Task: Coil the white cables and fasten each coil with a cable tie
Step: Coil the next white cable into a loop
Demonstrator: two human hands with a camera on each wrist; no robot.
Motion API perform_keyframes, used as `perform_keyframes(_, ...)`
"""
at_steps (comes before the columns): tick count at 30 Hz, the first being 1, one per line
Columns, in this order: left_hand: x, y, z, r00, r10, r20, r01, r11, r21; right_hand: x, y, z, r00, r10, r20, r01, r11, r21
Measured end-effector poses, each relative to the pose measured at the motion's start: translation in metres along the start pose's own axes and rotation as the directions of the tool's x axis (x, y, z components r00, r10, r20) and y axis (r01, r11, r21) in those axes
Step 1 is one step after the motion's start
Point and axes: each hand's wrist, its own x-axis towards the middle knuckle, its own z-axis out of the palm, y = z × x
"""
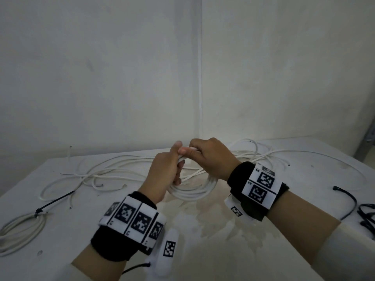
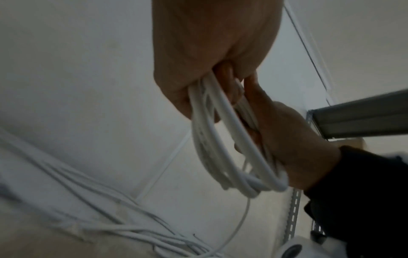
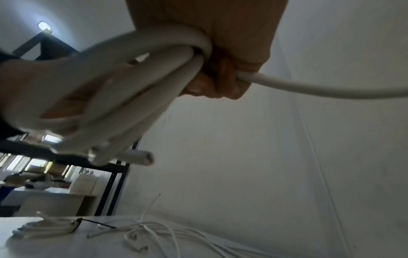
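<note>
Meanwhile, the half-wound white coil (image 1: 192, 189) is being held above the table (image 1: 203, 250) near centre, clenched by the left hand (image 1: 166, 171) and right hand (image 1: 211, 157); loops could be sprung loose (no tie yet) if either grip is relaxed.

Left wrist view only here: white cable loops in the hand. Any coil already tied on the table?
Observer: Yes. The head view shows a finished coil of white cable at the table's left edge, fastened with a black cable tie.
Operator: Spare ties?
Observer: What look like loose black cable ties lie on the white table, to the right of the right hand.
Operator: Ends of the coil being wound?
Observer: The right wrist view shows one cut end sticking out of the white cable coil in hand. A single strand runs out of the right hand's fist.
</note>
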Motion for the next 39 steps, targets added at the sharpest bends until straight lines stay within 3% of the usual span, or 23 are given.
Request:
perform_keyframes(5, -0.003, -0.006, 0.011, 0.981, 0.04, -0.188, -0.063, 0.991, -0.117, -0.003, -0.003, 0.008, 0.986, 0.061, -0.156, -0.047, 0.994, 0.095)
perform_keyframes(12, -0.005, -0.003, 0.019, 0.942, -0.004, -0.334, -0.125, 0.923, -0.365, -0.009, -0.004, 0.01, 0.91, 0.206, -0.359, -0.16, 0.975, 0.153)
perform_keyframes(15, -0.007, -0.005, 0.023, 0.947, -0.03, -0.319, -0.132, 0.871, -0.473, -0.006, -0.007, 0.012, 0.899, 0.216, -0.38, -0.156, 0.971, 0.182)
perform_keyframes(18, -0.005, -0.01, 0.019, 0.98, -0.025, -0.196, -0.075, 0.873, -0.482, -0.001, -0.005, 0.009, 0.909, 0.186, -0.373, -0.134, 0.978, 0.162)
perform_keyframes(22, 0.004, 0.001, 0.0, 0.999, -0.007, 0.051, 0.017, 0.981, -0.192, 0.0, 0.0, 0.011, 0.951, 0.061, -0.302, -0.063, 0.998, 0.003)
perform_keyframes(24, 0.007, 0.008, -0.003, 0.997, -0.01, 0.081, 0.01, 1.0, -0.004, -0.001, -0.004, 0.015, 0.952, -0.074, -0.298, 0.048, 0.994, -0.095)
perform_keyframes(26, 0.005, 0.011, 0.001, 0.999, 0.019, 0.029, -0.021, 0.995, 0.097, 0.0, -0.007, 0.017, 0.959, -0.107, -0.262, 0.078, 0.99, -0.121)
perform_keyframes(28, 0.003, 0.008, 0.004, 0.997, 0.051, -0.064, -0.045, 0.995, 0.084, 0.001, -0.007, 0.019, 0.965, -0.072, -0.252, 0.062, 0.997, -0.047)
perform_keyframes(33, 0.001, 0.0, 0.006, 0.971, -0.041, -0.237, -0.012, 0.976, -0.217, -0.002, -0.01, 0.018, 0.949, 0.104, -0.296, -0.049, 0.981, 0.19)
perform_keyframes(39, 0.001, -0.007, 0.012, 0.972, -0.033, -0.233, -0.054, 0.933, -0.357, -0.004, -0.011, 0.017, 0.944, 0.114, -0.311, -0.037, 0.969, 0.243)
